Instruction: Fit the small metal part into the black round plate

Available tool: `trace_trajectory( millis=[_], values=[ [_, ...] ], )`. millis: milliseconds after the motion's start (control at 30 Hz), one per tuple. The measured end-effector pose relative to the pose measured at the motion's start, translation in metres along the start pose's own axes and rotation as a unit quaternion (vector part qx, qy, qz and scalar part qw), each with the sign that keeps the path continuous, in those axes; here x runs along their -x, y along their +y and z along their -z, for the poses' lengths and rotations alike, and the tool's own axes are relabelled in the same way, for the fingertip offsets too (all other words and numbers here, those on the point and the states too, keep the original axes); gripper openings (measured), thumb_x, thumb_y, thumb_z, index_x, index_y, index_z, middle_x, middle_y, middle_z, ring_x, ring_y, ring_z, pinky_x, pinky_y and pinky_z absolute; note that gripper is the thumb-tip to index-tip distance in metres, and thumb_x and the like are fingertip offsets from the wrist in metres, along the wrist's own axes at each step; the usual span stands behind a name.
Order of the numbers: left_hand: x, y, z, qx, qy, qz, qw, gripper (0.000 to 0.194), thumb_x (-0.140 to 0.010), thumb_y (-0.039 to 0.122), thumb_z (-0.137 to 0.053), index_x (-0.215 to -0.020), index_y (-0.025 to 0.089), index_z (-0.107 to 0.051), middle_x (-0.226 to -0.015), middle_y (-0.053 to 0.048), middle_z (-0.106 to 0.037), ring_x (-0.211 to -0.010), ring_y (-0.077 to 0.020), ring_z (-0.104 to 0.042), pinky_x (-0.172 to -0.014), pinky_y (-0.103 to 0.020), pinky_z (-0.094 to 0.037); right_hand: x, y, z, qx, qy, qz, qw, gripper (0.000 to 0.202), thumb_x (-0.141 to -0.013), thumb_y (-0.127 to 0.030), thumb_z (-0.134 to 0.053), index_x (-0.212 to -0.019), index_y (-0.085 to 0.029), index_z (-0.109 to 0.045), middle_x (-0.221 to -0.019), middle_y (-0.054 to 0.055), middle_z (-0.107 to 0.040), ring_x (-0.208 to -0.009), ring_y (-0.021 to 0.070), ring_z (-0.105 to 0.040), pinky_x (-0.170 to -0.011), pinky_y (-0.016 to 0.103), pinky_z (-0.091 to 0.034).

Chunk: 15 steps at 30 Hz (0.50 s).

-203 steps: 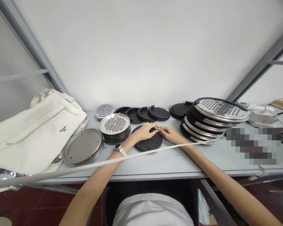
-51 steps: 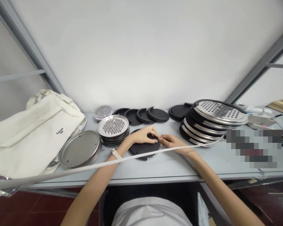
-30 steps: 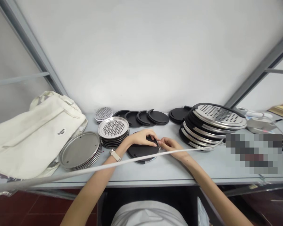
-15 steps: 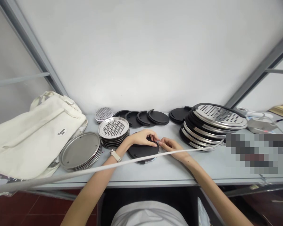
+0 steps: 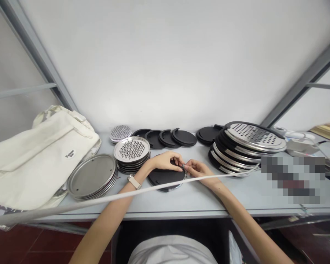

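Observation:
A black round disc point(image 5: 165, 178) with a bright metal rim showing at its front edge lies on the table before me. My left hand point(image 5: 169, 161) curls over its far right part, thumb on top and fingers bent near the rim. With thumb and fingertips, my right hand point(image 5: 199, 171) pinches a small shiny metal piece point(image 5: 184, 168) at the disc's right edge. The two hands' fingertips almost meet there, so the piece's shape is mostly hidden. Close behind my left wrist stands a stack of round metal grater plates point(image 5: 132, 149).
Plain grey metal discs point(image 5: 92, 176) are piled at left, beside a cream bag point(image 5: 41, 157). Several black discs point(image 5: 184, 138) lie along the wall. A tall stack of black-rimmed perforated plates point(image 5: 250, 137) stands at right. A pale cord point(image 5: 99, 201) crosses in front of my forearms.
The view has shifted very slightly. Both hands stay at the disc's right edge, with the right fingertips still pinching the small metal piece.

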<state>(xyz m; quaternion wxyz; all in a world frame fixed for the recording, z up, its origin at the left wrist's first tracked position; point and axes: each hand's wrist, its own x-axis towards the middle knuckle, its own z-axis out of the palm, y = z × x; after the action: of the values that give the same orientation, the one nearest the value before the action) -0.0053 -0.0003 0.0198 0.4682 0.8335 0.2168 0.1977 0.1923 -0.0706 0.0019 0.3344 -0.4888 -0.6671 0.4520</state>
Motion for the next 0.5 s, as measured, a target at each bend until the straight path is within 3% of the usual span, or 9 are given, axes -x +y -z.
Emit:
trace_trajectory(
  millis=[333,500],
  values=[
    [0.0014,0.0033,-0.0005,-0.004,0.005,-0.001,1.000,0.031,-0.069,0.026,-0.075,-0.092,0.014,-0.059,-0.086,-0.003,-0.063,-0.080,-0.0125,-0.056,-0.077,-0.027,-0.046,-0.0036,-0.0003,-0.0014,-0.062,-0.026,-0.042,0.997,0.042,-0.076,-0.060,-0.058,-0.067,-0.019,-0.049,-0.057,-0.002,-0.051,-0.051,0.0096,-0.040,-0.050,0.025,-0.029],
    [0.0066,0.0052,0.0017,-0.093,0.012,0.022,0.995,0.036,-0.065,0.038,-0.075,-0.081,0.017,-0.050,-0.074,0.003,-0.050,-0.068,-0.0106,-0.047,-0.062,-0.024,-0.041,-0.0032,-0.0021,0.0000,-0.061,-0.028,-0.042,0.997,0.032,-0.079,-0.049,-0.055,-0.070,-0.019,-0.050,-0.058,-0.002,-0.052,-0.052,0.0099,-0.042,-0.053,0.025,-0.032]
  ],
)
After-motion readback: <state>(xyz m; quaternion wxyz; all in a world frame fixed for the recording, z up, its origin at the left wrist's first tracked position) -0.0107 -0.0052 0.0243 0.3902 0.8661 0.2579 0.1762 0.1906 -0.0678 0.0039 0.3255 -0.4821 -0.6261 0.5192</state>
